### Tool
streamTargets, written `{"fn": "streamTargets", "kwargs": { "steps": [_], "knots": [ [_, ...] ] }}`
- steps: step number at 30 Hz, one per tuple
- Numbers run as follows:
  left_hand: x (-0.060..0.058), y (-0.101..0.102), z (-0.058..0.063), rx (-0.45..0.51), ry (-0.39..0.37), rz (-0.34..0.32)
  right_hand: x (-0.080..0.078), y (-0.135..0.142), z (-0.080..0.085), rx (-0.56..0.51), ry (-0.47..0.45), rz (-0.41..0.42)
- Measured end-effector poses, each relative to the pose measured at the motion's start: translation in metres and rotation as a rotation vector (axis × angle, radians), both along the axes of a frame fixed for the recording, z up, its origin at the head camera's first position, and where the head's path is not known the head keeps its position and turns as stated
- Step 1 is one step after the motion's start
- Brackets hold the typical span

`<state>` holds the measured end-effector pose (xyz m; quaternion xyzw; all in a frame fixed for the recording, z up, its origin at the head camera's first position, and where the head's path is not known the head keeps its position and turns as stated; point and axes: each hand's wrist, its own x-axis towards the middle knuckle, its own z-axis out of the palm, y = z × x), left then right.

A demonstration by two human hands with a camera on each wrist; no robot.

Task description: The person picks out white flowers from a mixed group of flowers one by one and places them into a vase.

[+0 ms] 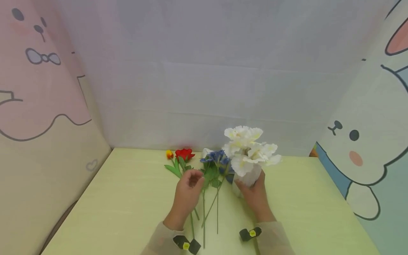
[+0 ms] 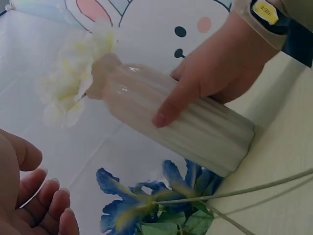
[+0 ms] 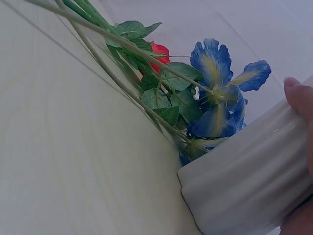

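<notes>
On the pale yellow tabletop (image 1: 121, 202), head view, several long-stemmed flowers lie with stems toward the person: an orange-yellow tulip bud (image 1: 169, 154), a red ruffled bloom (image 1: 185, 154) and blue flowers with spread petals (image 1: 216, 156). To their right, the right hand (image 1: 256, 196) grips a glossy white ribbed vase (image 1: 254, 174); white ruffled flowers (image 1: 243, 163) stand in its mouth. The left hand (image 1: 188, 190) is over the green stems (image 1: 204, 212), fingers loosely bent.

Left wrist view: the vase's narrowed neck and fluted body are visible; the right thumb lies across the body. The left hand is slack and holds nothing.

Right wrist view: the vase's base faces the tabletop; whether it makes contact cannot be determined. Blue petals sit just beside the base, partly hidden by it.
</notes>
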<state>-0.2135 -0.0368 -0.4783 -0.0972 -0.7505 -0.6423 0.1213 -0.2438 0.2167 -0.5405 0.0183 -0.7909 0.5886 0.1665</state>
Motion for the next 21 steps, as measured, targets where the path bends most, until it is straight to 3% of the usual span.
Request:
{"fn": "streamTargets", "kwargs": {
  "steps": [6, 11, 16, 21],
  "knots": [
    [0.003, 0.000, -0.014, -0.214, 0.027, 0.000, 0.014, -0.010, 0.027, -0.008, 0.000, 0.006],
    [0.008, 0.001, -0.018, -0.342, -0.067, 0.045, 0.023, -0.015, 0.044, 0.000, -0.008, 0.013],
    [0.007, 0.002, -0.024, -0.457, -0.226, 0.050, 0.024, -0.016, 0.046, -0.006, -0.012, 0.015],
    [0.003, 0.001, -0.031, -0.561, -0.274, 0.018, 0.017, -0.012, 0.034, -0.007, -0.014, 0.011]
  ]
}}
